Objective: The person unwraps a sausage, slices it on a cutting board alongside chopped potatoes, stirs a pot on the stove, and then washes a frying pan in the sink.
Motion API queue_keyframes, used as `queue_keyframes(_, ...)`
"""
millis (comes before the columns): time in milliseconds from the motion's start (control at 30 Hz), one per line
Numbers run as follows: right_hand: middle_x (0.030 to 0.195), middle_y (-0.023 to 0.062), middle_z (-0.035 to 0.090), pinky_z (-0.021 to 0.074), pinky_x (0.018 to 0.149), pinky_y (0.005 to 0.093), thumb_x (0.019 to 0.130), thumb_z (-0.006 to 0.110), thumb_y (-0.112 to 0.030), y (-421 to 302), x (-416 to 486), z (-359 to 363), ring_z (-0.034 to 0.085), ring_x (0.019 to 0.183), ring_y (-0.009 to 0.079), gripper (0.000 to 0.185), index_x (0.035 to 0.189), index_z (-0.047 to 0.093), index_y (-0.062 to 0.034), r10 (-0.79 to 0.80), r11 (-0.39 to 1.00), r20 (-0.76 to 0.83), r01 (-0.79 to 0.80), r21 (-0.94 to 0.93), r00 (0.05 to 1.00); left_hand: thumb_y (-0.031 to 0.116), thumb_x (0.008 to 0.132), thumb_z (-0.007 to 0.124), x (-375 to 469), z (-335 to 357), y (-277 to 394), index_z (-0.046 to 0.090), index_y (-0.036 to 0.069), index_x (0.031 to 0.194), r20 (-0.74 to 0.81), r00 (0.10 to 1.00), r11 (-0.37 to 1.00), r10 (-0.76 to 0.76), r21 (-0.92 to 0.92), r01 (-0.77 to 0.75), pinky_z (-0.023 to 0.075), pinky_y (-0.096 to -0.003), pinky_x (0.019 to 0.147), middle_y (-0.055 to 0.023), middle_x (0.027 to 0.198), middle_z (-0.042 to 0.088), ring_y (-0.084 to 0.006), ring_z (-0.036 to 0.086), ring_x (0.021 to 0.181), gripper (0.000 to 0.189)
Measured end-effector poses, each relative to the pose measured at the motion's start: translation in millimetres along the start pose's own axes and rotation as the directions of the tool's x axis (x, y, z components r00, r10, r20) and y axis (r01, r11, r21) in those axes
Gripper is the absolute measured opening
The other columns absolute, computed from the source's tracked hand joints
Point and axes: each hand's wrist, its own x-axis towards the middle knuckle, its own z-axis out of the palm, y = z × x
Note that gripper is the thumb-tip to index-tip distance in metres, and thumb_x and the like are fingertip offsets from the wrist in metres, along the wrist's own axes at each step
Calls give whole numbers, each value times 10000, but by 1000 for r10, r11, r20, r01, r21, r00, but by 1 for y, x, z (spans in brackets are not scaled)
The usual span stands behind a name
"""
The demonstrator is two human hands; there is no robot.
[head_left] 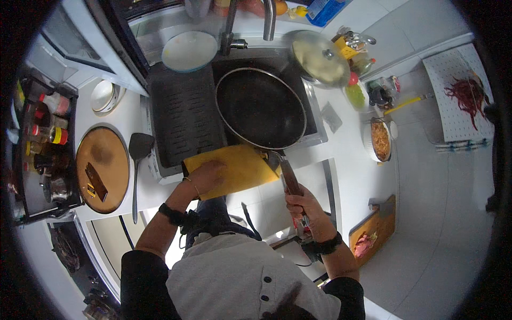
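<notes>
A black frying pan (260,108) with a pale metal rim is held tilted over the dark sink (272,58), its inside facing me. My right hand (306,208) is closed around the pan's brown handle (291,178). Just below the pan's near left side, a yellow cloth (244,172) spreads out flat past the counter's front edge. My left hand (206,178) is on the cloth, its fingers blurred against the yellow. The cloth's right end reaches under the near rim of the pan. A black ribbed drainboard (182,116) lies left of the pan.
A steel faucet (270,24) stands behind the pan. At left are a black spatula (138,160), a round brown board (104,160) and a bottle rack (48,140). A glass lid (320,60), a dish of food (380,140) and a cutting board with meat (386,228) are at right.
</notes>
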Motion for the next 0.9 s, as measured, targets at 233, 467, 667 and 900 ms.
queue_keyframes(233, 683, -43, 449, 374, 384, 186, 896, 619, -79, -30, 65, -4, 430, 495, 25, 195, 1017, 467, -86, 55, 998, -114, -54, 12, 992, 247, 888, 596, 23, -14, 1, 547, 34, 1268, 210, 966, 988, -153, 59, 144, 419, -446, 1013, -211, 1253, 575, -371, 538, 1169, 438)
queue_keyframes(467, 773, -15, 575, 440, 474, 216, 889, 635, -157, -34, 118, -19, 534, 576, 81, 306, 1165, 551, -54, 89, 985, -68, -97, -142, 994, 294, 920, 588, 51, -23, 43, 511, 55, 1320, 66, 998, 999, -7, 40, 4, 402, -419, 1037, -193, 1306, 543, -350, 509, 1217, 472)
queue_keyframes(667, 988, 69, 627, 537, 680, 308, 973, 545, -318, -11, 143, -27, 626, 811, 181, 367, 1239, 528, -66, 1, 995, 97, 9, -103, 995, 343, 943, 584, 76, -2, 97, 345, 66, 1448, 125, 979, 927, -160, -323, 192, 383, -389, 1060, -188, 1386, 482, -333, 474, 1273, 624)
queue_keyframes(900, 980, 82, 641, 554, 677, 313, 984, 390, -568, -56, 163, -52, 646, 781, 175, 566, 1185, 558, -66, 563, 665, 406, -103, -740, 720, 291, 854, 726, 86, 42, 128, 198, 28, 1503, -26, 953, 788, -301, -570, 233, 343, -375, 1099, -223, 1459, 389, -302, 376, 1366, 877)
